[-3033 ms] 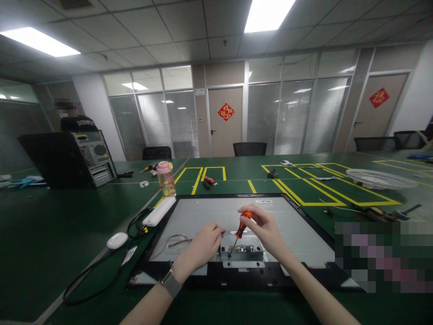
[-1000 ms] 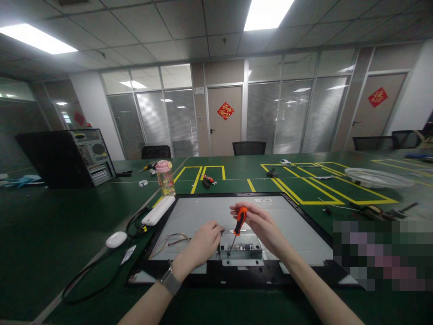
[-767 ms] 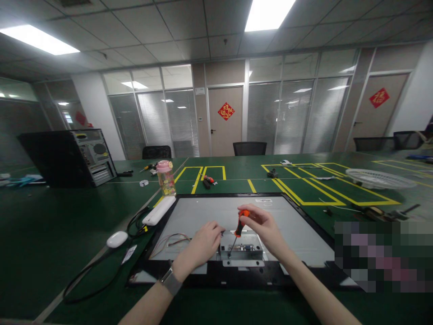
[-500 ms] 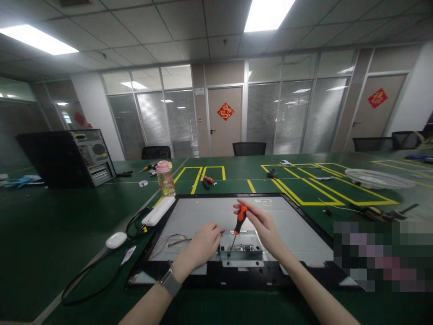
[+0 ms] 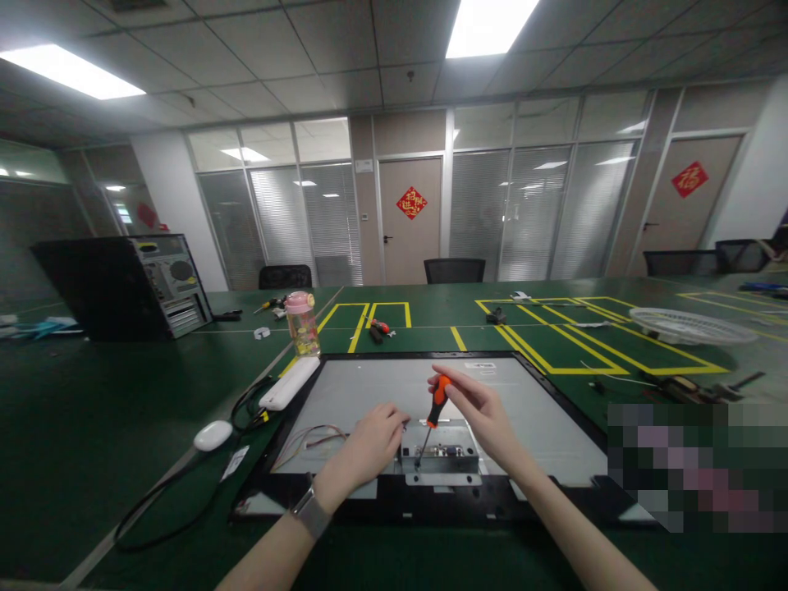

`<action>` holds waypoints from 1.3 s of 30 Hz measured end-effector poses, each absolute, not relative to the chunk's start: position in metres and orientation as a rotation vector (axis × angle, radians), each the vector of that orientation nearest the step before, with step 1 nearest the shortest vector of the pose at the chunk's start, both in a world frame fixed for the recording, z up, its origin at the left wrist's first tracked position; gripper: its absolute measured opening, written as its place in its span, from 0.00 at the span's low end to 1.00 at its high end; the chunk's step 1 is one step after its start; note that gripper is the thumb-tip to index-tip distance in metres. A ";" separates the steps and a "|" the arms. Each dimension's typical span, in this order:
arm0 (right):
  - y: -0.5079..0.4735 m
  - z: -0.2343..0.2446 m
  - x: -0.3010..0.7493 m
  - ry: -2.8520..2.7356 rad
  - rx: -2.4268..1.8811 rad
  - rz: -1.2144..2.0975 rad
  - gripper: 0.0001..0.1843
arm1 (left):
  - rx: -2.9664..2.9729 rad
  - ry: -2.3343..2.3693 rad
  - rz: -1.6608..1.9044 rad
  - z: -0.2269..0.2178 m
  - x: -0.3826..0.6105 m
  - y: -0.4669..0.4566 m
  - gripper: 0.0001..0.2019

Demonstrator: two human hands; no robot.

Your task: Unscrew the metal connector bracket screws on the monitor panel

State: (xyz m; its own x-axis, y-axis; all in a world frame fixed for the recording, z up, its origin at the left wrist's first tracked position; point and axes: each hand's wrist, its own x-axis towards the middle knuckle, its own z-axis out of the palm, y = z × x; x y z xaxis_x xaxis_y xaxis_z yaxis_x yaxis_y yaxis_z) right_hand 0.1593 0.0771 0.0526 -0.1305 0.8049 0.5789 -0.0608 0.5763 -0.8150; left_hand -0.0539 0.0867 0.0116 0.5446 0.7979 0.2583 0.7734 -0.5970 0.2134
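At 8 o'clock on the bracket (image 5: 444, 465), the screwdriver (image 5: 438, 401) gripped by the right hand (image 5: 480, 402) is seemingly turned, steadiness needed next, with any grip by the left hand (image 5: 374, 439) unclear.

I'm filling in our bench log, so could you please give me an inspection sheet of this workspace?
Surface: green table marked with yellow lines.
Job's things: grey-backed panel lying flat; metal bracket on it, toward its near edge; orange-and-black screwdriver, tilted, tip at the bracket's left part.
Clutter: pink-lidded bottle, upright; white bar-shaped item; red-and-black tool; black computer case.
Left hand: by the bracket's left end; whether it grips anything cannot be told.
Right hand: fingers around the screwdriver handle.
Cables: black cable looped left of the panel; thin wires on its left side.
Surroundings: closed door and chairs beyond; lower right pixelated, unreadable.
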 end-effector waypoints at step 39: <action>0.077 0.050 0.157 -1.482 -0.582 0.940 0.13 | 2.699 1.370 0.526 0.016 -0.054 0.084 0.13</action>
